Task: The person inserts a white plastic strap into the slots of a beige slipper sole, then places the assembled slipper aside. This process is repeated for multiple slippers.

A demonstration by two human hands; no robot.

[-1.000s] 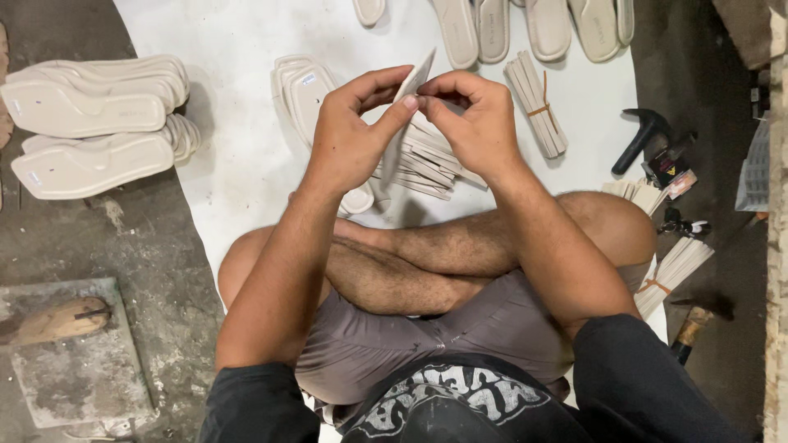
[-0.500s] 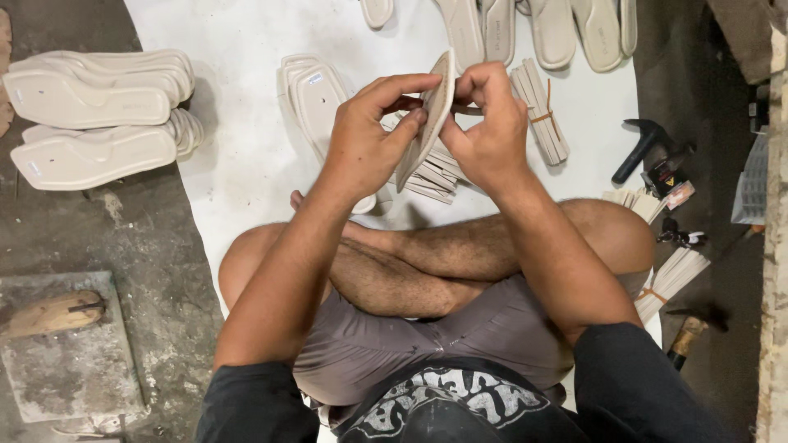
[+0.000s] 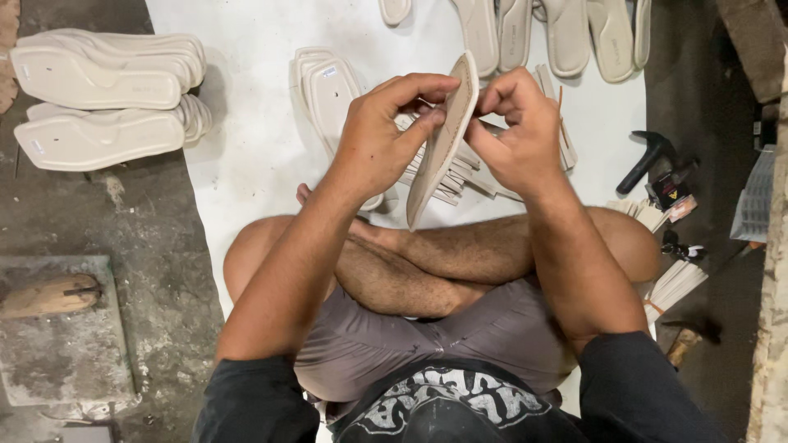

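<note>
Left hand (image 3: 379,135) and right hand (image 3: 519,135) pinching beige sole (image 3: 447,135) – edge-on, above crossed legs

A thin cream sandal sole (image 3: 443,139), matt and smooth like pressed board, stands out against the smooth white paper sheet (image 3: 246,164) spread over a rough, stained grey concrete floor (image 3: 156,246); nearby lie a black-headed hammer (image 3: 644,160) and a worn wooden block (image 3: 49,295).

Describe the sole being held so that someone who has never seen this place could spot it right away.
Start at the white sheet spread on the floor, then go to its middle above the crossed legs. There the left hand and right hand pinch one beige sole. Unlike the others lying flat, it is up on edge.
</note>
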